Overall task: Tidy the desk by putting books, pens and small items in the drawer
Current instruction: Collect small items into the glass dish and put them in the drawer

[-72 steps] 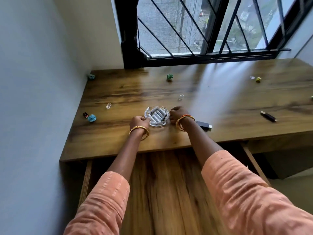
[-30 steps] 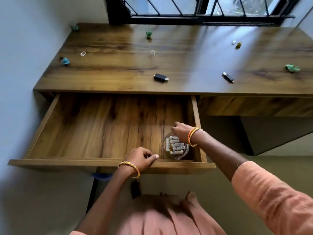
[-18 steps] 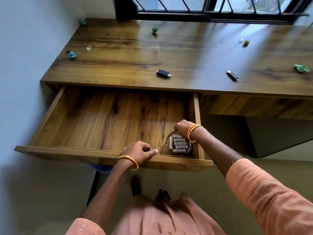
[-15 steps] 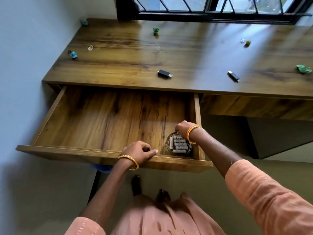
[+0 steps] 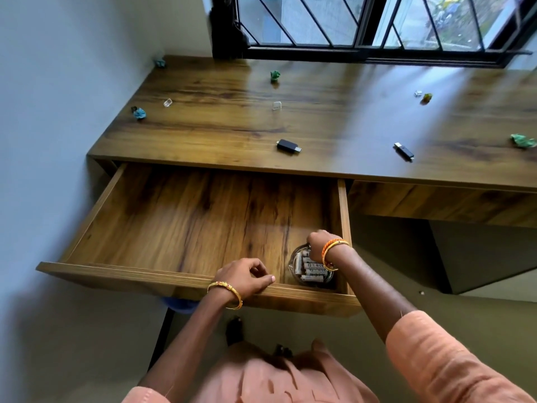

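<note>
Drawer (image 5: 180,216) stands pulled fully out below the counter (image 5: 334,123) front edge. Glass dish (image 5: 293,264) holding batteries (image 5: 312,270) sits in the drawer's front right corner. Right hand (image 5: 321,241) has fingers curled over the dish's far rim, gripping it. Left hand (image 5: 245,276) rests on the drawer's front edge, fingers curled, thumb along the edge. On the counter: black USB adapter (image 5: 287,146) near the front edge, black flash drive (image 5: 404,151) to its right, crumpled green paper (image 5: 523,140) at the right edge.
</note>
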